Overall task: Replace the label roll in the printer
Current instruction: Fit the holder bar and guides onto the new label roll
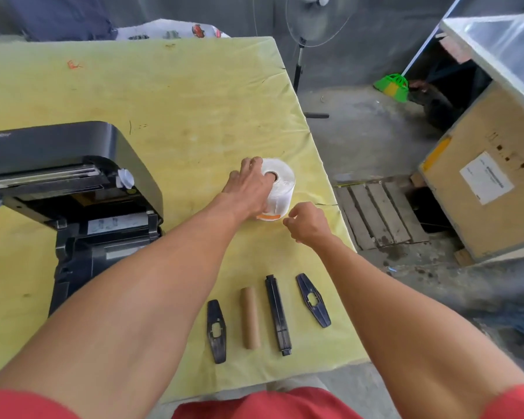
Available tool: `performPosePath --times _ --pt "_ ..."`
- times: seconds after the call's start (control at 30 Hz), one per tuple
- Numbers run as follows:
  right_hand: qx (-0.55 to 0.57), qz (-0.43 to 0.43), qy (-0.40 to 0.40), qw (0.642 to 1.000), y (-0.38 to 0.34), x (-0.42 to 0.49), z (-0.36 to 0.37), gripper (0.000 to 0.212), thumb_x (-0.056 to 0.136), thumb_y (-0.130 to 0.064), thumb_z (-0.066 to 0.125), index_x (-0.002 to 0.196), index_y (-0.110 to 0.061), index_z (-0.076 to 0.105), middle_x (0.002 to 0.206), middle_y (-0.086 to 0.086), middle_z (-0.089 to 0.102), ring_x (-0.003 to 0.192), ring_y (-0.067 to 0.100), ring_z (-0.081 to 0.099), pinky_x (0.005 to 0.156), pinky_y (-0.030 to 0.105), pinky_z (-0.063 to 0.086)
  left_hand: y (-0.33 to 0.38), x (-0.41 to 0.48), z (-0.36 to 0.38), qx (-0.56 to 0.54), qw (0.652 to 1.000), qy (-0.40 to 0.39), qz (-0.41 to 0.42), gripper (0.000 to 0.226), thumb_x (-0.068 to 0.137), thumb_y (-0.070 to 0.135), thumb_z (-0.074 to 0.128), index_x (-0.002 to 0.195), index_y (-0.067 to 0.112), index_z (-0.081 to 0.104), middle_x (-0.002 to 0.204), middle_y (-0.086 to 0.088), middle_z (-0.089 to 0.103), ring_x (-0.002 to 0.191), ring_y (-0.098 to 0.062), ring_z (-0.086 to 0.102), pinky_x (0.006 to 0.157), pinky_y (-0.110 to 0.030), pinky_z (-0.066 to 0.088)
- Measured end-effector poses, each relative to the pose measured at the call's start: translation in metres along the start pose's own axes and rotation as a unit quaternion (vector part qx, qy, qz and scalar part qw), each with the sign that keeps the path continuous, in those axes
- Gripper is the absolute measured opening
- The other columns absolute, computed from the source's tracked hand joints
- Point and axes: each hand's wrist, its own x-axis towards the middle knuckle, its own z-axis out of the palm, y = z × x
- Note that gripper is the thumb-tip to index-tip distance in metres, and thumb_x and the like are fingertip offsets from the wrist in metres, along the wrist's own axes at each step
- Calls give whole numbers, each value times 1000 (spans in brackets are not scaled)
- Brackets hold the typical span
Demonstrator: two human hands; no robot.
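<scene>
Yellow covers our table (179, 95). At left the printer (70, 189) gapes open. Our left hand (248, 186) holds the fresh label roll (280, 184) upright mid-table, fingers (256, 163) draped over it; our right hand (307, 222) pinches beside its base. Near us lies the spindle (278, 314), probably next through the core.

The left hand (248, 189) covers the near-left side of the label roll (280, 179), hiding how its grip closes there. The printer (73, 182) is cut off at the left edge, its lid lettering too blurred to read. The right hand (307, 220) curls, its fingertips hidden, beside the roll.
</scene>
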Motion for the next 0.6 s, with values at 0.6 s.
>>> performPosePath --times 0.6 --pt "96 -190 100 972 -39 -27 -26 59 88 -39 71 139 -19 50 138 8 54 95 21 67 85 39 55 -27 -28 2 -710 604 117 -343 49 70 41 80 99 4 64 109 -15 70 93 -33 68 79 -40 54"
